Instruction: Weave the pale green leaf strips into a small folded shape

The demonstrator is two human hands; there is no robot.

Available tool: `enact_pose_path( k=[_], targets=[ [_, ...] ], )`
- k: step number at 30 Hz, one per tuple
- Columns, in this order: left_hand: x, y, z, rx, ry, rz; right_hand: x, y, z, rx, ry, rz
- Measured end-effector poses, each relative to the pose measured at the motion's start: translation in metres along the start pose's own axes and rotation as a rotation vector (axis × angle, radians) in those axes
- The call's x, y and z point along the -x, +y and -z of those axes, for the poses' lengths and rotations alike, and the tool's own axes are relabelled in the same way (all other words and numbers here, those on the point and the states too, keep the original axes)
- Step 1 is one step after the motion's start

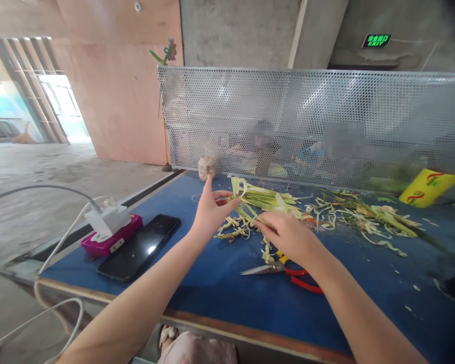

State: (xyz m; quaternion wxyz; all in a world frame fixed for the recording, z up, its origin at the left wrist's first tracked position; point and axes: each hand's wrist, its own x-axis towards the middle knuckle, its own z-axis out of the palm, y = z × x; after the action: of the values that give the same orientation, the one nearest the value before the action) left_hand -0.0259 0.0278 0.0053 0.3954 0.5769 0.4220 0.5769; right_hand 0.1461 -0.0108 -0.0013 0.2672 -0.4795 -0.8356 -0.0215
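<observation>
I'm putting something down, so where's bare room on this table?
A broad free patch of table lies between the left forearm and scissors, down to the near edge. A smaller one lies between the phone and pale lump. It's crowded along the mesh screen, with leaves and scraps, and around the power strip.

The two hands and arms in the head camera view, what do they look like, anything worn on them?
Both the left hand and the right hand are ungloved, with no ring showing. No watch or bracelet shows at either wrist. The forearms are bare, with no sleeves, cables or clear markings in view.
</observation>
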Motion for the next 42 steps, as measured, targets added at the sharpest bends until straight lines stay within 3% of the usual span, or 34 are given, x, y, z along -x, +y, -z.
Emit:
enact_pose_path(
  k=[4, 7, 11, 15, 19, 22, 29, 37, 42],
  targets=[
    [0.002, -0.005, -0.002, -0.078, -0.016, -0.109, 0.003, -0.013, -0.002, 0.127, 0.007, 0.239],
    [0.007, -0.009, -0.007, -0.196, -0.097, -0.222, 0.003, -0.018, -0.002, 0.047, 0.002, 0.342],
    [0.013, -0.007, -0.011, -0.258, -0.236, -0.331, 0.001, -0.014, 0.002, -0.084, 0.116, 0.299],
    [0.018, -0.004, -0.013, -0.251, -0.421, -0.328, -0.004, 0.0, 0.005, -0.036, 0.304, 0.191],
    [0.02, -0.004, -0.013, -0.214, -0.578, -0.293, -0.007, 0.01, 0.005, 0.083, 0.311, 0.154],
    [0.02, -0.002, -0.011, -0.166, -0.628, -0.279, -0.009, 0.013, 0.005, 0.09, 0.321, 0.101],
    [0.021, 0.004, -0.01, -0.084, -0.646, -0.225, -0.009, 0.012, 0.004, 0.129, 0.346, 0.004],
    [0.023, 0.003, -0.013, -0.051, -0.558, -0.1, -0.009, 0.007, 0.002, 0.155, 0.307, -0.086],
    [0.014, -0.002, -0.008, -0.074, -0.4, -0.079, -0.004, 0.01, 0.022, -0.127, 0.225, -0.211]
  ],
)
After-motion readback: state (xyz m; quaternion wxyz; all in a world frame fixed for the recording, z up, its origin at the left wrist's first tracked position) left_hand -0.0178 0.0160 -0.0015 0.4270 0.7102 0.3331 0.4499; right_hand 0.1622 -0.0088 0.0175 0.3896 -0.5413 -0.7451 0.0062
